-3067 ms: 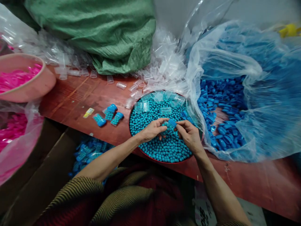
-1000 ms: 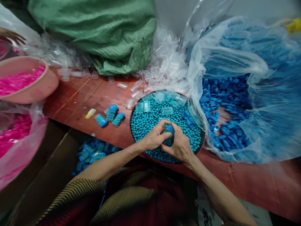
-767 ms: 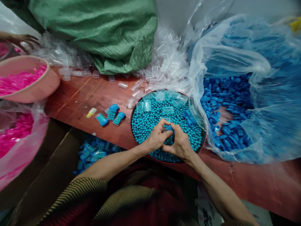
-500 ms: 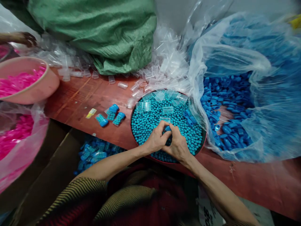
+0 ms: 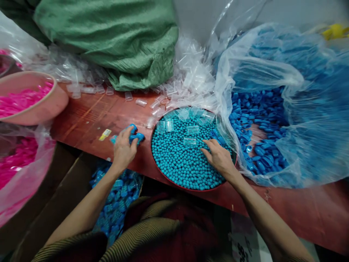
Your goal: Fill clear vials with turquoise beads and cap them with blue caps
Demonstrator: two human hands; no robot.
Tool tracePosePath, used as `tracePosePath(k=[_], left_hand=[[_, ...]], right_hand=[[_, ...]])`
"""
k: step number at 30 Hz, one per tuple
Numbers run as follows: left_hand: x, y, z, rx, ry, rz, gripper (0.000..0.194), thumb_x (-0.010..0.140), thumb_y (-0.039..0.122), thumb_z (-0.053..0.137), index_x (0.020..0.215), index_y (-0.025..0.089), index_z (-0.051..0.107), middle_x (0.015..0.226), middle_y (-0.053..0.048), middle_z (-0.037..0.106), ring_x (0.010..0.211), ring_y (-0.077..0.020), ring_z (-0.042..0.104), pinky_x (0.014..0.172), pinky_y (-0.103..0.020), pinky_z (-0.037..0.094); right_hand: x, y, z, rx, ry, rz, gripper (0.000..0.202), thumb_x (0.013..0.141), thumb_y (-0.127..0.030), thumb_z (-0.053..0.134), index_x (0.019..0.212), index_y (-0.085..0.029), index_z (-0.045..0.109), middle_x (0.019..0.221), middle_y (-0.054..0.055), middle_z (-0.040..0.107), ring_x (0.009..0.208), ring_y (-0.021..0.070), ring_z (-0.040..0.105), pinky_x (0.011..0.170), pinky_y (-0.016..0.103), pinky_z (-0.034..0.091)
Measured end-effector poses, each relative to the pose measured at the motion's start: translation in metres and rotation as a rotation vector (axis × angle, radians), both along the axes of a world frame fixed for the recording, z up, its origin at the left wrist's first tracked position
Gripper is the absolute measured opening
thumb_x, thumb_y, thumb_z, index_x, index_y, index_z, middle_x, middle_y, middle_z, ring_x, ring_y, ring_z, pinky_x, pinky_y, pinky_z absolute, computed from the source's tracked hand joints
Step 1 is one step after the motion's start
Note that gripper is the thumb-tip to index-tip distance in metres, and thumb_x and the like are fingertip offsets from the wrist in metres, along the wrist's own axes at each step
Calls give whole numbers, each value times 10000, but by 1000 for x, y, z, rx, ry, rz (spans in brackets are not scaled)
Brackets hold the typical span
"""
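Both hands, together around one blue-topped piece half a second ago, are now apart. The left hand (image 5: 124, 149) is over the small clear plastic containers with blue caps (image 5: 138, 138) on the table left of the tray, its fingers curled down among them; whether it pinches one cannot be told, as the hand hides part of the group. The right hand (image 5: 219, 156) hangs above the right half of the tray, thumb and forefinger parted.

That round, red-rimmed tray (image 5: 196, 190) holds a bed of turquoise beads (image 5: 177, 160), with a few clear sleeves lying on top. The worn, reddish-brown wooden tabletop (image 5: 87, 118) is scratched and carries a yellow-and-white slip (image 5: 105, 134). Behind the tray spreads a heap of clear plastic sleeves (image 5: 195, 78) beside a bulging green woven sack (image 5: 117, 43). To the right, a translucent plastic bag (image 5: 225, 74) opens on glossy blue caps (image 5: 264, 160); to the left stands a pink plastic basin (image 5: 57, 103) of bright pink pieces (image 5: 24, 99). A plain grey wall (image 5: 302, 11) closes the back.
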State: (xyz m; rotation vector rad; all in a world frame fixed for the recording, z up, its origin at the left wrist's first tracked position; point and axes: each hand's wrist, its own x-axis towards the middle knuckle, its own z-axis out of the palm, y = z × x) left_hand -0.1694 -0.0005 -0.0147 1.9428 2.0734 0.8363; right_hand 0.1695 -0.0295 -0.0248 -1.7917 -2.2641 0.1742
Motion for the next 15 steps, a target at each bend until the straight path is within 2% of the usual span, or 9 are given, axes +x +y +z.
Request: tracePosePath(k=[2,3,4,6,9,12,15], left_hand=[[-1,2,0,93,95,63,428,834,292,474,1228,130,522,1128,-149,588,1054,-284,542,926,-423,411],[4,2,1,127,103,55,404,849,287,458,1209,121,537,1113,-153,599,1049,-283,549,922,-420,415],[12,1,1,148,86,15,370,865,279,439,1179,120,556,1090,-147,618,1030,-271,564,911,-406,425],[36,-3,0,139,8,-146,305,892,256,408,1102,141,596,1038,-109,660,975,-229,602,880,-357,451],[77,-9,-5,40,-103,-383,253,898,234,429,1041,159,624,1019,-77,690,915,-186,638,836,-296,478],[109,-13,-11,-57,-96,-500,248,898,232,448,1067,175,619,1041,-70,688,915,-189,647,830,-298,489],[126,-15,-15,-111,-44,-563,252,900,218,445,1088,188,612,1018,-62,685,909,-192,646,822,-305,498]], right_hand=[[-4,6,2,8,-4,5,331,904,-308,470,1191,-181,575,1082,103,638,934,245,634,676,329,526],[-9,10,3,10,-3,14,323,907,-295,465,1191,-187,575,1095,99,636,942,239,632,680,320,520],[-15,14,6,8,-5,25,320,909,-284,462,1195,-190,571,1110,97,632,952,233,629,684,313,514],[-28,22,9,-19,-30,46,327,908,-274,469,1211,-190,558,1136,100,619,967,227,621,683,300,503],[-45,30,10,-99,-139,76,306,891,-264,504,1182,-195,569,1114,106,608,935,222,621,651,280,485],[-52,26,4,-148,-160,128,271,894,-263,502,1146,-204,583,1056,89,614,896,203,622,665,268,485],[-42,15,-3,-85,41,214,287,920,-291,466,1169,-195,573,1040,77,623,931,183,617,761,273,499]])
